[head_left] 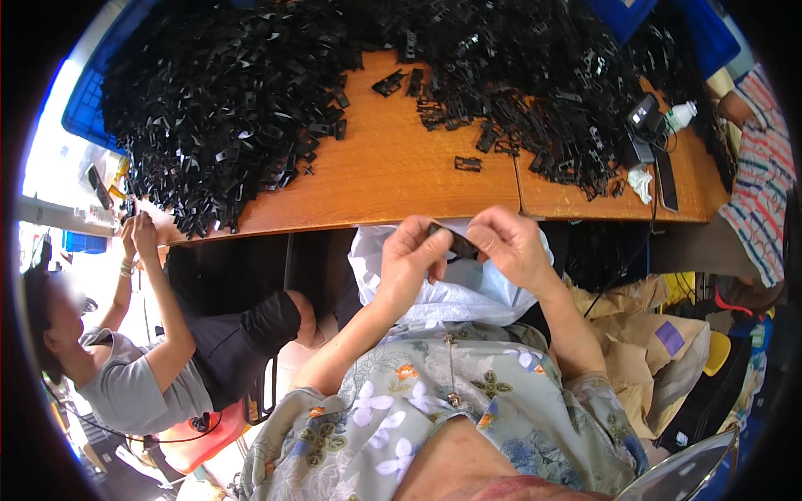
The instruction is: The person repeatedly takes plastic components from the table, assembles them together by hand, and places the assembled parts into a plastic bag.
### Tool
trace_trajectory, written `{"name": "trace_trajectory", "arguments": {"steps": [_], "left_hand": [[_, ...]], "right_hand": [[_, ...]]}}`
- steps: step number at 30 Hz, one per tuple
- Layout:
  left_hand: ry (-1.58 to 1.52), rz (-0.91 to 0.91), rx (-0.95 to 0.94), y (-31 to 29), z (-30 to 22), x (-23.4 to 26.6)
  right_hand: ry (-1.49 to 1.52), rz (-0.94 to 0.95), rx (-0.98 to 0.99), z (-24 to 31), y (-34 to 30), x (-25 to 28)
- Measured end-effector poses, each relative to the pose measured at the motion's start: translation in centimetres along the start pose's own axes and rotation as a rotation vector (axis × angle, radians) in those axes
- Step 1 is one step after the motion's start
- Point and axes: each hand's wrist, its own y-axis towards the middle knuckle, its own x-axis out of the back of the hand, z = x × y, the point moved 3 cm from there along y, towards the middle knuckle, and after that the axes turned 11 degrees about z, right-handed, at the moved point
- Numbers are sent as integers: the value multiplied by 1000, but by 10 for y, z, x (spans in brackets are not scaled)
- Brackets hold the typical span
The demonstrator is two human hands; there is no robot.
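Just off the table's near edge, over a white plastic bag (455,305), I hold a small black plastic part (460,244). The thumb and fingers of my left hand (413,257) pinch its left end. At its other end, the thumb and fingertips of my right hand (512,249) close on it. My fingers cover much of the part, so its full shape is hidden. On the wooden table (393,167) ahead lies a single flat black part with openings (468,164). A large heap of black plastic parts (225,108) rises at the left.
A second heap of black frame-like parts (535,92) spreads over the right. Near it lie a phone (666,179), crumpled tissue (640,184) and a white bottle (682,114). One person (125,367) sits at the left; another's striped sleeve (762,175) shows at the right, above brown paper (643,359).
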Motion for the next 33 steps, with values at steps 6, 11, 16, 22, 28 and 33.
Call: {"name": "trace_trajectory", "arguments": {"steps": [6,11,16,22,28,33], "left_hand": [[994,329,-237,8,-19,-11],[840,96,-258,38,-61,-5],[1135,164,-489,86,-61,17],[341,116,-109,96,-55,38],[224,13,-164,85,-61,30],[213,-11,-206,91,-59,39]], "right_hand": [[-935,-451,274,1,55,21],[-1029,-259,325,-3,76,17],[-810,-48,492,10,84,14],[-549,-108,471,33,107,46],[-912,-468,251,33,174,107],[-1227,-308,15,40,204,96]]}}
